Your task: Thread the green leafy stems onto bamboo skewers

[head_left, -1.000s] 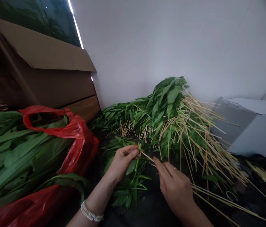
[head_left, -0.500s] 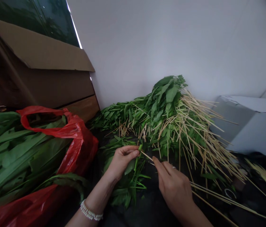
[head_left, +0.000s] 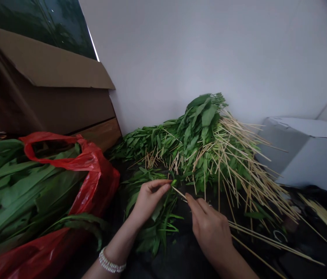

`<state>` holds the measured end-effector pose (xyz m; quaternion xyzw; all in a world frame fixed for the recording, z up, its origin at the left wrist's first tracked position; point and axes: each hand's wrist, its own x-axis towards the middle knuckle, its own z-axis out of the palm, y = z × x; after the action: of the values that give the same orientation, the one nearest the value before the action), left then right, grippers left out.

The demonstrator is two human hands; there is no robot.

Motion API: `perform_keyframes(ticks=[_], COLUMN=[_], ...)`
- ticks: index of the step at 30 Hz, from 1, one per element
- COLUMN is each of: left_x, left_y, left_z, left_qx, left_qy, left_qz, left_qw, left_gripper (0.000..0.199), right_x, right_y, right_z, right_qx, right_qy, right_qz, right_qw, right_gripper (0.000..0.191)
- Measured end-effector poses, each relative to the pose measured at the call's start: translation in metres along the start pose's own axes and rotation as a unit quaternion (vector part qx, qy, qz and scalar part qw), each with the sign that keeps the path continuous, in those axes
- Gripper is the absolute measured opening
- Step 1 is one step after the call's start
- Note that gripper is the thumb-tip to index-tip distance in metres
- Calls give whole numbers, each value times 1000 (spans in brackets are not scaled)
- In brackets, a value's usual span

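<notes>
My left hand (head_left: pixel 151 197) pinches a green leafy stem (head_left: pixel 174 182) between thumb and forefinger. My right hand (head_left: pixel 211 221) is closed around a thin wooden skewer (head_left: pixel 178 191), whose far end meets the stem at my left fingertips. Whether the tip has gone into the stem I cannot tell. Below my left hand lie loose green leaves (head_left: pixel 154 240) on the dark surface. Beyond both hands is a heap of leafy greens (head_left: pixel 198 128), with many skewers (head_left: pixel 238 155) sticking out of it to the right.
A red plastic bag (head_left: pixel 99 170) full of long green leaves (head_left: pixel 29 193) stands at left, before an open cardboard box (head_left: pixel 64 104). A white box (head_left: pixel 320 155) is at right, with a bundle of skewers (head_left: pixel 326 217) near it. The pale wall (head_left: pixel 180 58) rises behind.
The stem piece at my left fingertips has turned from upright to a more sideways tilt. Both hands keep their grips, and the view has shifted slightly.
</notes>
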<state>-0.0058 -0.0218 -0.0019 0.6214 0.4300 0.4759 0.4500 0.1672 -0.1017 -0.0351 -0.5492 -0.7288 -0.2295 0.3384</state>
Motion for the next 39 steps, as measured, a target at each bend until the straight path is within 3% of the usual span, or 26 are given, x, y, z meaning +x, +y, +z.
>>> perform_keyframes(ticks=[19, 33, 39], left_x=[3, 6, 2], left_y=[-10, -16, -14], left_z=[-5, -7, -1], left_qx=[-74, -66, -62], left_qy=[-48, -69, -152], left_qz=[-84, -85, -75], left_qw=[993, 992, 984], left_gripper=[28, 29, 22], right_x=[-2, -3, -1], right_y=[-7, -9, -12], right_z=[1, 8, 8], right_qx=[38, 84, 96], right_qy=[-5, -40, -49], right_qz=[6, 46, 40], right_qw=[999, 995, 993], right_gripper=[37, 32, 31])
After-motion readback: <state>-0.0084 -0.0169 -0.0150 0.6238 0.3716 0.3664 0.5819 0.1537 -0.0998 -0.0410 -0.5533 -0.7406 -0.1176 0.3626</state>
